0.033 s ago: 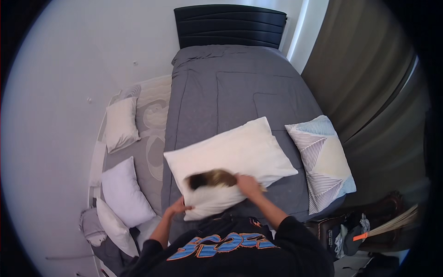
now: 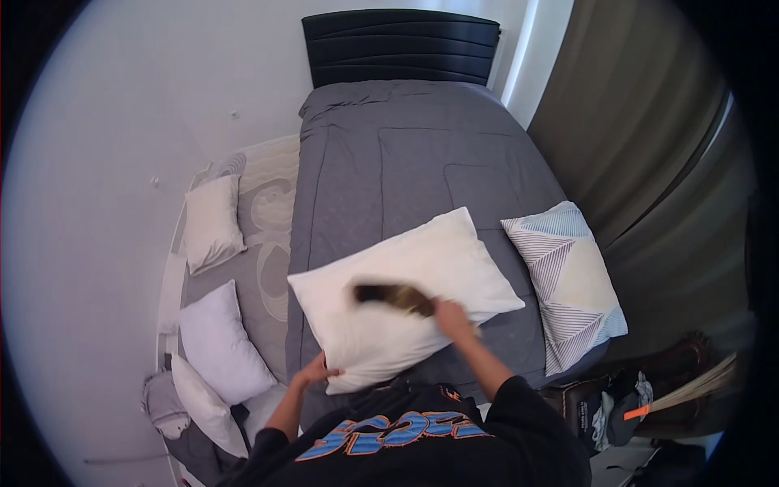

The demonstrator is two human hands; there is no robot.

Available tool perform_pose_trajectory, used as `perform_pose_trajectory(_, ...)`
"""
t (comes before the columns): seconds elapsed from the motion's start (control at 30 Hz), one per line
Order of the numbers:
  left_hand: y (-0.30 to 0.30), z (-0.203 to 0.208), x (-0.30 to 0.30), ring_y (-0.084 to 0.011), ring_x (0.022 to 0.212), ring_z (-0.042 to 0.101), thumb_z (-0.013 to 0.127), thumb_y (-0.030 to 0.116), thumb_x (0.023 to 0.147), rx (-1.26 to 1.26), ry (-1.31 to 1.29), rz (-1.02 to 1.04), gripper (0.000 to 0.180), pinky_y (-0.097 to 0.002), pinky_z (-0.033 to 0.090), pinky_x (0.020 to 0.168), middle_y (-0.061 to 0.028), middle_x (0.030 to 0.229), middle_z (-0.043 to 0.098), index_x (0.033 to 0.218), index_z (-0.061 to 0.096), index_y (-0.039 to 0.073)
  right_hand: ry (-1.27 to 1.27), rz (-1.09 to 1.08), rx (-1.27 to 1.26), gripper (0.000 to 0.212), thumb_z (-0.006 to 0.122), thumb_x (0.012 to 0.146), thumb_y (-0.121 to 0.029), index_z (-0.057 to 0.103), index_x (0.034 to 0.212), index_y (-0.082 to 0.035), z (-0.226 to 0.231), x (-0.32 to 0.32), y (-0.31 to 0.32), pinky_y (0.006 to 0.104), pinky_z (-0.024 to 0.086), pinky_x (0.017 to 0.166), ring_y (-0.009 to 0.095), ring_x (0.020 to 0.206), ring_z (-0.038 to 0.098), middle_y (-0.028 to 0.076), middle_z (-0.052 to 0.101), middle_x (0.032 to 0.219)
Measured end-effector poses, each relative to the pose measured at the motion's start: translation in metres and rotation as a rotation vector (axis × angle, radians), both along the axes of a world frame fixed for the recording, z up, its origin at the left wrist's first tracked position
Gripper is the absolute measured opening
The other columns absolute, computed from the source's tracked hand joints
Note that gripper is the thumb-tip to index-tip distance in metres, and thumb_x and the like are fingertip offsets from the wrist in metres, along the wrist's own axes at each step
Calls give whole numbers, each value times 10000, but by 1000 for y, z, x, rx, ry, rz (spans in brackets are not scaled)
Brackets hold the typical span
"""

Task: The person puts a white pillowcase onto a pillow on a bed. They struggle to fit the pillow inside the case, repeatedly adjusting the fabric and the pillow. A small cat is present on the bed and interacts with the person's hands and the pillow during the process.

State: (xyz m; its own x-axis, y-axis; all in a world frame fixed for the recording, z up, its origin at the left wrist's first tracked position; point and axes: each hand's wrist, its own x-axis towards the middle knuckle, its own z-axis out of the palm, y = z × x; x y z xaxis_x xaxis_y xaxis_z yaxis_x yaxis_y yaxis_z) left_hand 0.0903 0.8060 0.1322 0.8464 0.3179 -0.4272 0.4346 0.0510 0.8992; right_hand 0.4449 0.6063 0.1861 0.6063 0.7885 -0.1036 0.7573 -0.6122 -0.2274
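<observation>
A large white pillow (image 2: 406, 300) lies at an angle on the grey bedspread (image 2: 422, 174), near the foot of the bed. My left hand (image 2: 315, 372) grips its near left corner, fingers partly hidden by the fabric. Closed around the handle end of a brush, my right hand (image 2: 454, 318) is over the pillow's middle. The brush (image 2: 398, 297) has brown and dark bristles and is smeared by motion; whether it touches the pillow I cannot tell.
A patterned cushion (image 2: 570, 288) lies at the bed's right edge. On the left, a lower mattress (image 2: 264, 264) bears several pale pillows, among them a lilac one (image 2: 223, 345). Brown curtains (image 2: 641, 130) hang at right. A straw broom (image 2: 690, 388) leans near a dark chair (image 2: 690, 361).
My right hand and the brush have moved a little right and away from me across the pillow. My left hand stays at the pillow's corner.
</observation>
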Motion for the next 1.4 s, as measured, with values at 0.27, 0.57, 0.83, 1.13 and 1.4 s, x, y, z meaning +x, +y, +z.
perform_pose_trajectory(0.27,27,-42,-27,-178,868,600,719,336,800,-254,291,451,670,-310,506,581,-137,1035,573,1289,316,117,-8,-472,235,269,436,902,-195,630,925,-10,37,67,1,490,496,691,378,765,638,211,644,782)
perform_pose_trajectory(0.57,90,-84,55,-289,1272,347,663,305,843,166,-19,421,934,-370,301,1048,-206,1398,302,1416,-14,10,-197,26,-149,198,459,852,-182,621,848,-68,6,-2,68,405,516,615,255,709,659,127,661,794)
perform_pose_trajectory(0.83,79,-85,60,-326,1275,338,704,290,802,270,-57,424,939,-387,278,1059,-233,1397,292,1418,65,-18,-69,-414,43,344,411,923,-244,657,866,-10,14,59,39,458,518,686,354,772,651,215,655,823)
perform_pose_trajectory(1.13,85,-90,41,-324,1186,438,622,349,861,62,-22,414,835,-420,389,969,-230,1367,336,1431,87,56,-20,-453,-135,250,452,877,-204,624,930,-30,-18,10,-4,450,515,700,306,842,650,174,660,881)
perform_pose_trajectory(1.4,41,-43,37,-384,1223,430,350,800,766,-478,241,451,1059,-578,399,929,-211,1468,198,1439,-140,146,199,-736,101,367,388,937,-327,617,1010,-50,-5,-24,-48,494,485,705,406,845,616,235,638,881)
